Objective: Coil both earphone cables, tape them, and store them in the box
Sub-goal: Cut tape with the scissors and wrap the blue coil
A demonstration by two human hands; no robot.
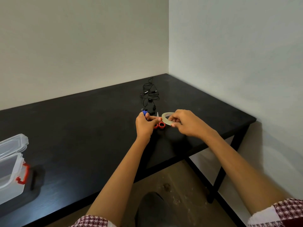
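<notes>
A clear plastic box (11,167) is sitting at the far left of the black table (82,136), well apart from the red-handled scissors (159,124) that are lying near the table's middle. Its lid (14,143) is standing open behind it, and a red latch (23,174) is hanging on the side facing the scissors.

Just left of the scissors, the left hand (145,126) is hovering above the table with its fingers curled shut around a coiled blue earphone cable (144,112), whose loops are poking out above the fist. Its thumb and forefinger are reaching toward the tape and pinching at the roll's edge; whether they are gripping a loose end of tape is too small to tell.

The scissors are resting flat on the table, partly hidden beneath both hands, with their pale blade tip pointing away from the person.

Beyond the scissors, toward the wall corner, a black earphone cable (150,94) is lying loose and tangled on the table, uncoiled and apart from both hands.

Just right of the scissors and above them, the right hand (185,122) is holding a roll of clear tape (167,118), its fingers closed on the ring's near side. Patterned red-and-white sleeves (278,212) are showing at the bottom edge.
</notes>
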